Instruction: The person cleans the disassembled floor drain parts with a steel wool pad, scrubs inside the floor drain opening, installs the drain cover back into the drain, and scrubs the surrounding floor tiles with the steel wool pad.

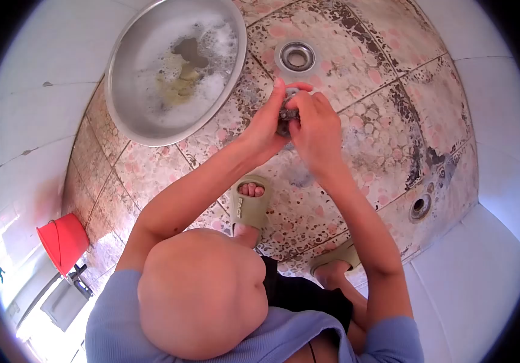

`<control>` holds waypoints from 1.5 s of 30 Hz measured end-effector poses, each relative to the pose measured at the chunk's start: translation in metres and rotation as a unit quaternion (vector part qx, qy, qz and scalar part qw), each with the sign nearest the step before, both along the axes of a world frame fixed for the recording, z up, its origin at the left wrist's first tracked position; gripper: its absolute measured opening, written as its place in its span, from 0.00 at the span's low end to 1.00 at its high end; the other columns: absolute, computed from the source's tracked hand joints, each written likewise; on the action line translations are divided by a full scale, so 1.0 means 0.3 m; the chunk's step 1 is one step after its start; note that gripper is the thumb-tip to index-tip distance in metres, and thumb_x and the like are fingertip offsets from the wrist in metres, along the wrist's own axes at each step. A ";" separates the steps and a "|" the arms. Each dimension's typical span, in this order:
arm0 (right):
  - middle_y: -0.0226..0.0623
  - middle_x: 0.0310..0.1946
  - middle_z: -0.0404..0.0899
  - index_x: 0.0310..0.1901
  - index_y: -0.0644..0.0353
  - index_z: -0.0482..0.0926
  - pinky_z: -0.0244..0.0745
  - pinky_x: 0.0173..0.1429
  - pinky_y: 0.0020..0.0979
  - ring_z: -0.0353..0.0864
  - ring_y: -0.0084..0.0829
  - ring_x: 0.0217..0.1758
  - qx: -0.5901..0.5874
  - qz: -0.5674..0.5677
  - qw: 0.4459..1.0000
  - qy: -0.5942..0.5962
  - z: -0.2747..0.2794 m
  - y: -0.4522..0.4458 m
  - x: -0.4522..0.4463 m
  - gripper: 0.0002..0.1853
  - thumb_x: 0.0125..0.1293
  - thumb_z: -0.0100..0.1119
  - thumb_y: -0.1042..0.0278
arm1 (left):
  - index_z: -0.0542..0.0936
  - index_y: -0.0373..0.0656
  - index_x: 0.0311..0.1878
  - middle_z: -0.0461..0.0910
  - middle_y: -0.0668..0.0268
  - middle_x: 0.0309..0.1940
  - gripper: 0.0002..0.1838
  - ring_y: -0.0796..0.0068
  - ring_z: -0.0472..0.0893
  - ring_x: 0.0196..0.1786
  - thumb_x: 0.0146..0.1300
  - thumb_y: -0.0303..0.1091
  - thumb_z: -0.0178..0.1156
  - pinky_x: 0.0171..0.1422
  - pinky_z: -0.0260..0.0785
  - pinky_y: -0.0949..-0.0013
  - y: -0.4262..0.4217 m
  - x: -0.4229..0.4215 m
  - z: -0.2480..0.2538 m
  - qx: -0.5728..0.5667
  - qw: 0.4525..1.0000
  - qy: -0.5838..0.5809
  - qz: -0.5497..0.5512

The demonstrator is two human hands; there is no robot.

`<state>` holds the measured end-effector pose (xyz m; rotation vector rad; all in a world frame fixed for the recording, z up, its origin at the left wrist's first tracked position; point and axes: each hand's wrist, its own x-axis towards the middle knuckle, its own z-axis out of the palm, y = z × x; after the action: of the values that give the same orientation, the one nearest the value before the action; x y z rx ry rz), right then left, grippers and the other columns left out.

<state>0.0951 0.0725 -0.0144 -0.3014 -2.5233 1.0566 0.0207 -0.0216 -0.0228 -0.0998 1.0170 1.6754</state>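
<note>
Apparently the work is midway: the left hand (264, 121) and right hand (318, 127) pinch a grey piece (287, 114), dark patches showing, between their fingers near the floor drain (297, 57); suds float in the basin (128, 91).

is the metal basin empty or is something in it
Not empty: white suds and a yellowish patch show inside the basin. How deep, cannot tell.

The floor (387, 154) is laid with tiles patterned in pink and cream, blotched by dark stains, heavily so at the far right. A far drain (297, 57) and a right drain (420, 207) are set into it. The room is bounded by a pale left wall (36, 115), spotted brown along its seams, and a pale right wall (502, 121). The near left is washed out by bright light.
</note>
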 end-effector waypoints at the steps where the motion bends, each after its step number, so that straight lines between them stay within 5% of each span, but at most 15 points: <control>1: 0.39 0.28 0.74 0.32 0.59 0.71 0.71 0.36 0.38 0.74 0.39 0.34 -0.065 -0.010 0.998 -0.001 0.001 -0.010 0.009 0.12 0.43 0.56 0.81 | 0.69 0.49 0.58 0.74 0.68 0.46 0.30 0.73 0.74 0.51 0.68 0.61 0.34 0.56 0.68 0.63 -0.002 -0.009 0.018 0.000 1.000 0.010 -0.012; 2: 0.39 0.27 0.74 0.32 0.59 0.71 0.71 0.36 0.38 0.73 0.38 0.33 -0.131 -0.020 0.991 -0.004 -0.004 -0.016 0.014 0.12 0.43 0.56 0.82 | 0.69 0.49 0.58 0.74 0.68 0.46 0.30 0.73 0.74 0.51 0.68 0.61 0.33 0.55 0.68 0.63 -0.004 -0.014 0.025 -0.001 1.000 0.020 -0.023; 8: 0.39 0.27 0.74 0.34 0.58 0.72 0.71 0.36 0.37 0.74 0.41 0.32 0.001 0.008 0.999 0.053 -0.034 -0.018 0.019 0.13 0.44 0.54 0.85 | 0.69 0.48 0.58 0.74 0.68 0.45 0.31 0.74 0.74 0.51 0.68 0.62 0.33 0.55 0.68 0.65 -0.001 -0.001 -0.005 0.003 1.000 0.005 -0.002; 11: 0.39 0.25 0.73 0.36 0.58 0.73 0.72 0.36 0.36 0.75 0.42 0.32 -0.155 0.021 0.988 0.004 -0.013 0.003 0.033 0.14 0.46 0.54 0.84 | 0.68 0.48 0.59 0.75 0.66 0.47 0.31 0.73 0.74 0.51 0.68 0.62 0.33 0.56 0.68 0.64 -0.017 -0.031 -0.032 0.001 1.000 0.016 -0.004; 14: 0.40 0.29 0.76 0.37 0.59 0.74 0.72 0.38 0.33 0.77 0.39 0.35 -0.130 -0.002 0.990 -0.045 0.093 0.079 0.062 0.14 0.47 0.54 0.84 | 0.68 0.46 0.60 0.75 0.65 0.49 0.31 0.71 0.74 0.53 0.68 0.60 0.34 0.58 0.67 0.62 -0.029 -0.064 0.007 0.043 0.997 -0.057 0.036; 18: 0.38 0.38 0.79 0.41 0.58 0.76 0.72 0.41 0.29 0.78 0.35 0.37 -0.274 -0.077 0.955 -0.083 0.191 0.165 0.073 0.17 0.49 0.50 0.85 | 0.68 0.44 0.58 0.73 0.59 0.54 0.22 0.65 0.74 0.54 0.72 0.49 0.39 0.61 0.66 0.58 -0.003 -0.038 0.077 0.075 0.995 -0.057 0.019; 24: 0.36 0.33 0.77 0.38 0.57 0.78 0.72 0.35 0.28 0.77 0.33 0.31 -0.049 -0.050 0.986 0.153 0.180 0.123 0.071 0.17 0.47 0.49 0.85 | 0.68 0.39 0.60 0.73 0.57 0.51 0.20 0.64 0.72 0.57 0.68 0.38 0.47 0.63 0.64 0.59 -0.012 -0.050 0.037 0.110 0.982 -0.122 0.095; 27: 0.34 0.29 0.75 0.33 0.57 0.77 0.71 0.31 0.30 0.76 0.33 0.29 -0.082 -0.025 0.993 0.079 0.157 0.122 0.100 0.12 0.45 0.52 0.82 | 0.68 0.38 0.59 0.73 0.57 0.50 0.19 0.62 0.71 0.59 0.65 0.33 0.49 0.64 0.64 0.60 -0.002 -0.048 0.029 0.085 0.975 -0.145 0.145; 31: 0.33 0.26 0.74 0.28 0.55 0.75 0.70 0.28 0.34 0.76 0.37 0.28 -0.023 0.081 0.996 -0.041 0.141 0.075 0.142 0.04 0.48 0.59 0.71 | 0.67 0.37 0.59 0.73 0.56 0.53 0.20 0.62 0.71 0.59 0.63 0.27 0.48 0.65 0.63 0.63 0.004 -0.076 0.052 0.080 0.988 -0.033 0.124; 36: 0.34 0.24 0.74 0.28 0.54 0.75 0.70 0.27 0.33 0.77 0.38 0.29 0.082 0.102 0.964 -0.231 0.046 0.114 0.177 0.10 0.50 0.64 0.59 | 0.68 0.37 0.58 0.72 0.55 0.57 0.20 0.66 0.73 0.57 0.61 0.25 0.48 0.65 0.64 0.66 -0.015 -0.134 0.070 0.046 0.989 0.088 0.109; 39: 0.32 0.26 0.75 0.30 0.55 0.77 0.72 0.30 0.34 0.77 0.37 0.29 0.021 -0.053 0.975 -0.215 0.077 0.178 0.147 0.09 0.52 0.64 0.60 | 0.69 0.36 0.57 0.74 0.55 0.54 0.20 0.69 0.76 0.53 0.60 0.25 0.48 0.60 0.69 0.69 -0.030 -0.149 0.012 -0.056 0.996 0.060 0.014; 42: 0.33 0.28 0.77 0.34 0.54 0.77 0.72 0.32 0.34 0.77 0.37 0.29 0.010 0.089 0.995 -0.045 0.041 0.168 0.087 0.07 0.56 0.61 0.64 | 0.71 0.31 0.54 0.76 0.56 0.50 0.17 0.72 0.79 0.47 0.63 0.27 0.48 0.53 0.73 0.72 -0.008 -0.109 -0.042 -0.068 0.997 -0.012 -0.026; 45: 0.32 0.28 0.76 0.36 0.55 0.77 0.72 0.33 0.34 0.77 0.36 0.31 -0.051 0.069 0.996 -0.026 -0.048 0.201 0.060 0.07 0.57 0.61 0.65 | 0.73 0.30 0.50 0.77 0.56 0.46 0.16 0.68 0.79 0.46 0.67 0.33 0.45 0.48 0.78 0.70 0.006 -0.118 -0.065 -0.090 0.995 -0.040 -0.026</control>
<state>0.1131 0.1329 -0.0287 -0.1879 -2.5725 1.2477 -0.0148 -0.0199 -0.0422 -0.2553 1.1001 1.5189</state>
